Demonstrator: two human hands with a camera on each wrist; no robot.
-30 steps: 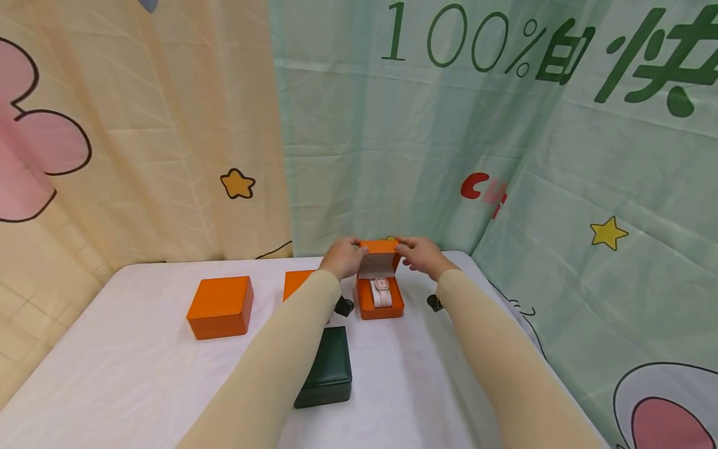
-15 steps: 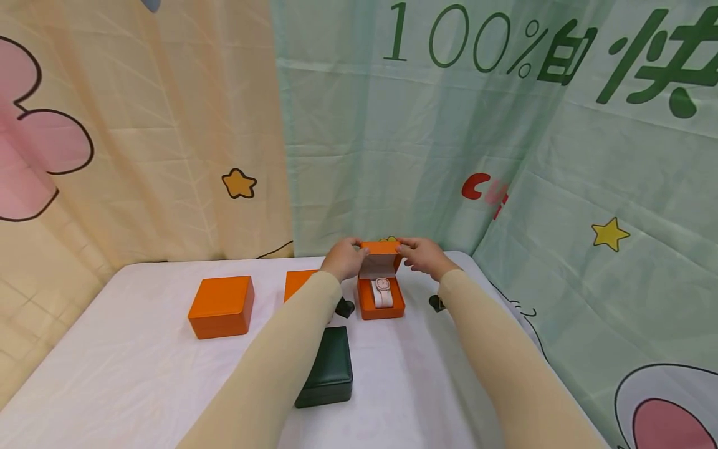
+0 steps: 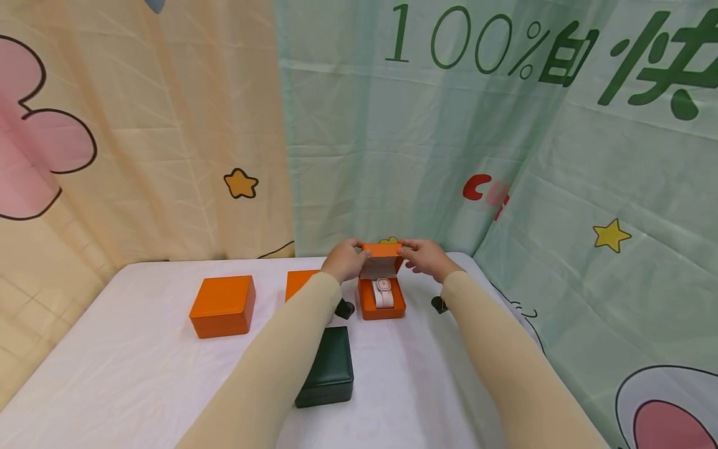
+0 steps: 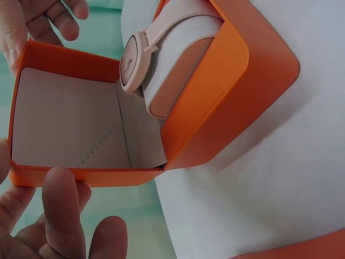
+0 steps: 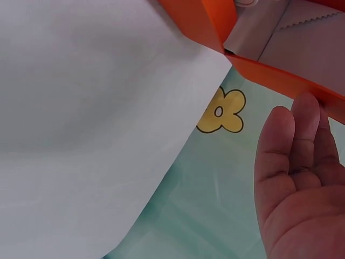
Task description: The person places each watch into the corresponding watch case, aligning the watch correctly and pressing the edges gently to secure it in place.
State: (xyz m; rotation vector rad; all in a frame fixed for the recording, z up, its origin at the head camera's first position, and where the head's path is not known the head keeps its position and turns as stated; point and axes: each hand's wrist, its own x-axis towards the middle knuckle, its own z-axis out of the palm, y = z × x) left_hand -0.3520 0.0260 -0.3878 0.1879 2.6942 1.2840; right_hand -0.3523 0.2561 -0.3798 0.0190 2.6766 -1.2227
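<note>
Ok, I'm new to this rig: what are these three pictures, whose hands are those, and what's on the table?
No machine here: a person works bare-handed with three cameras. The wide picture is from the head; the close-ups are from each wrist. The left hand and right hand hold the raised lid of an open orange box, one at each end. Inside it, a pale watch sits wrapped on a cushion; the left wrist view shows it closest. On the white table are also a closed orange box, another orange box partly behind the left arm, and a dark green box.
</note>
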